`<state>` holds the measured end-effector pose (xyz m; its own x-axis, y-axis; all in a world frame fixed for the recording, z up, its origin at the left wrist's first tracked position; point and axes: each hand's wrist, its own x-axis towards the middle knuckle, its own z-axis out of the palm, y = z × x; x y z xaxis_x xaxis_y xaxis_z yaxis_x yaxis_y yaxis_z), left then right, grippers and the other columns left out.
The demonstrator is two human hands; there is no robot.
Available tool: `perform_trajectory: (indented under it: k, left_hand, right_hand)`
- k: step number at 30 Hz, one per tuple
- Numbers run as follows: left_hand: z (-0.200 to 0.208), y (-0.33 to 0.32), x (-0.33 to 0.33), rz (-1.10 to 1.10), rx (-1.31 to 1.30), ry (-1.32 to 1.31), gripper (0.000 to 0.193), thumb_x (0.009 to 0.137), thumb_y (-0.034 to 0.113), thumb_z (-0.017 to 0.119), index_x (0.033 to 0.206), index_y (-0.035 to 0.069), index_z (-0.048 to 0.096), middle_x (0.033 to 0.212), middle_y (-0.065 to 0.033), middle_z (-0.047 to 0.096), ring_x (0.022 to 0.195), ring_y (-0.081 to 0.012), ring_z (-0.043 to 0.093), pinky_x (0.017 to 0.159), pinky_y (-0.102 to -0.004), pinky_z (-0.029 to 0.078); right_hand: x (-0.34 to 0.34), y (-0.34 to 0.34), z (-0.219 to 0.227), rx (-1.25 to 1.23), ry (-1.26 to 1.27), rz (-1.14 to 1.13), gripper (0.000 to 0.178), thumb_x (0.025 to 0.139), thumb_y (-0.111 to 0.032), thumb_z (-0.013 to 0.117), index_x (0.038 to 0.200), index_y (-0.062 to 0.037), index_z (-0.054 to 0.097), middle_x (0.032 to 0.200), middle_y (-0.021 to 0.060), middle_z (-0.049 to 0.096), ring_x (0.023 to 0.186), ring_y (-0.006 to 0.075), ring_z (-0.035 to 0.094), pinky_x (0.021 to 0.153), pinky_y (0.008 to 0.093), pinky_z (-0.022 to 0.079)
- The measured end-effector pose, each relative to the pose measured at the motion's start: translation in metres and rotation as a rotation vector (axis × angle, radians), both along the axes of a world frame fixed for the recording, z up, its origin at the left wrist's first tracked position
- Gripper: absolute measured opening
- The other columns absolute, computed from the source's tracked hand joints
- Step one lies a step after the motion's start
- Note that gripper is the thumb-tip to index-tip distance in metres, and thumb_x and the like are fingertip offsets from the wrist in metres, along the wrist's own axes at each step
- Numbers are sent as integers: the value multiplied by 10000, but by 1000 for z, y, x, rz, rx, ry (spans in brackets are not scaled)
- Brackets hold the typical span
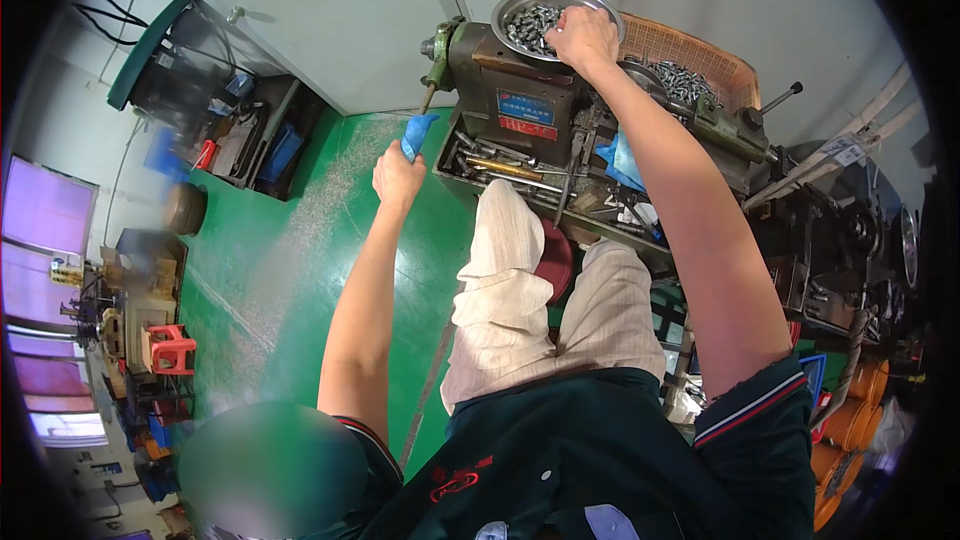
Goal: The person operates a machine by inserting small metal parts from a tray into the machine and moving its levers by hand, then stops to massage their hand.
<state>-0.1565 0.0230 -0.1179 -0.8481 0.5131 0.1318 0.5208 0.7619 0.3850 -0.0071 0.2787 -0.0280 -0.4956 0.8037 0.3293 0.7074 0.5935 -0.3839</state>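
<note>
My left hand (398,176) is wrapped around a lever (429,98) at its end, where blue cloth (417,132) covers the grip. The lever joins the left end of a dark bench machine (521,90) with green-painted fittings. On top of that machine stands a round steel bowl (508,3) holding many small shiny metal parts (529,27). Over the bowl's right side, my right hand (587,37) reaches in with bent fingers, pinched together among the parts. Its fingertips are partly hidden, and a small metal part seems to be between them.
Behind the machine, a brown woven basket (735,58) holds more metal parts. Tools lie in the tray (510,168) below, and a blue cloth (624,161) hangs near my right forearm. A red stool (172,350) and a dark workbench (285,130) stand left.
</note>
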Motion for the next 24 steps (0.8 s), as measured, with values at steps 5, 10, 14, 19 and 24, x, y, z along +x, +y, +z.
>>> perform_trajectory:
  k: [5, 10, 14, 19, 24]
  left_hand:
    - [1, 5, -1, -3, -14, 12, 218, 713, 207, 608, 862, 57, 554, 827, -189, 611, 827, -363, 581, 721, -448, 457]
    - [3, -1, -2, 18, -31, 30, 202, 727, 194, 589, 881, 65, 564, 822, -190, 609, 815, -367, 580, 717, -453, 458]
    - [2, -3, -6, 34, -12, 26, 193, 724, 172, 580, 882, 63, 570, 833, -189, 609, 821, -362, 581, 715, -449, 462]
    - [2, 0, -4, 61, 1, -1, 181, 720, 150, 571, 876, 59, 580, 827, -190, 610, 810, -362, 584, 716, -444, 465]
    - [5, -1, -5, 53, -13, -15, 217, 723, 178, 584, 905, 60, 572, 854, -191, 607, 833, -361, 578, 733, -443, 459]
  right_hand:
    - [3, 17, -11, -72, 324, 58, 306, 671, -288, 616, 806, -15, 637, 858, 117, 628, 858, 254, 572, 739, 357, 449]
    - [36, 53, -2, -389, 1005, 204, 256, 701, -209, 651, 818, 15, 612, 756, 63, 613, 690, 122, 551, 642, 239, 441]
    - [74, 96, -24, -326, 969, 130, 245, 696, -192, 649, 822, 15, 610, 762, 62, 614, 683, 118, 547, 636, 244, 440]
    - [94, 116, -81, -443, 401, 94, 177, 662, -153, 656, 786, -29, 626, 703, 42, 610, 658, 108, 545, 622, 252, 438]
    - [79, 106, -95, -460, 163, 198, 205, 630, -162, 671, 771, -21, 621, 683, 51, 606, 650, 137, 561, 625, 274, 447]
